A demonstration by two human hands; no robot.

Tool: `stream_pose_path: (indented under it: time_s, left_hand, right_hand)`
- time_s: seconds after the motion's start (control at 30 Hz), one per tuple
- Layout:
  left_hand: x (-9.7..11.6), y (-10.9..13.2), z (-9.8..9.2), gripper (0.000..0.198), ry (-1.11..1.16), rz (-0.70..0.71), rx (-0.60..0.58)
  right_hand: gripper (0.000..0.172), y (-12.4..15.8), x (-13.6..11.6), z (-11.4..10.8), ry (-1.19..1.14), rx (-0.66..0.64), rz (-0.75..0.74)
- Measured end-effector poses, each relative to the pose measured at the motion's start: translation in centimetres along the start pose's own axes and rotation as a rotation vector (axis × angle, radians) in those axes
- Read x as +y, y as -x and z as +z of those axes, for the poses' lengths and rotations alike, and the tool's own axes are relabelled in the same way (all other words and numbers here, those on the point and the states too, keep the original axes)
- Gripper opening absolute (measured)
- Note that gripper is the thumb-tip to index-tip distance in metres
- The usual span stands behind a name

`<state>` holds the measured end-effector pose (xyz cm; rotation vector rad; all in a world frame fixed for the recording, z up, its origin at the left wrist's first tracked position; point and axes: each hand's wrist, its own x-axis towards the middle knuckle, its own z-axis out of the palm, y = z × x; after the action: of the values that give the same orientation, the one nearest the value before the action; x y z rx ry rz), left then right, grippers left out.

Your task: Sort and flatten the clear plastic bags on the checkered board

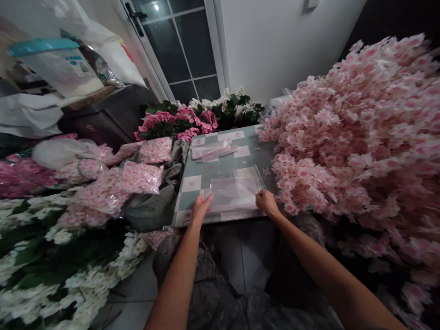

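A clear plastic bag (233, 190) lies on a small table with a green-and-white checkered cover (193, 176). My left hand (201, 206) grips the bag's near left edge, fingers closed on it. My right hand (266, 202) pinches the bag's right edge next to the pink blossoms. Both forearms reach forward from the bottom of the view.
A huge heap of pink artificial flowers (367, 132) fills the right. Packed bags of pink blossoms (139, 176) lie left of the table, white flowers (55, 255) at lower left. More clear bags (211, 150) lie at the table's far end. A glass door (181, 41) stands behind.
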<state>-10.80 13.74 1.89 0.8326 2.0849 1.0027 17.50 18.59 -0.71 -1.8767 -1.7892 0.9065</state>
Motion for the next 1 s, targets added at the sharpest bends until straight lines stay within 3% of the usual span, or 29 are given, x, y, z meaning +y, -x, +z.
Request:
stream_pose_path:
  time_s: [0.13,0.27,0.47,0.63,0.87,1.0]
  left_hand:
    - [0.0,2.0,1.6,0.058,-0.368,0.134,0.124]
    - [0.4,3.0,2.2,0.063,-0.698,0.162,0.197]
    - [1.3,1.7,1.7,0.065,-0.55,0.005,0.101]
    - [1.5,1.1,1.0,0.038,-0.415,-0.065,0.053]
    - [0.6,1.5,1.1,0.018,-0.317,-0.037,0.058]
    - [0.1,1.3,1.2,0.019,-0.262,0.049,0.096]
  right_hand:
    - [0.027,0.7,-0.5,0.2,0.206,0.078,-0.047]
    - [0.047,1.2,-1.1,-0.1,0.414,0.194,-0.055]
    - [0.047,-0.5,-1.9,-0.8,0.335,0.04,0.084]
    - [0.032,-1.6,-1.8,-1.5,0.242,-0.081,0.184]
    - [0.021,-0.3,-0.8,-1.2,0.177,-0.019,0.072]
    - [0.01,-0.1,-0.1,-1.3,-0.176,0.024,0.03]
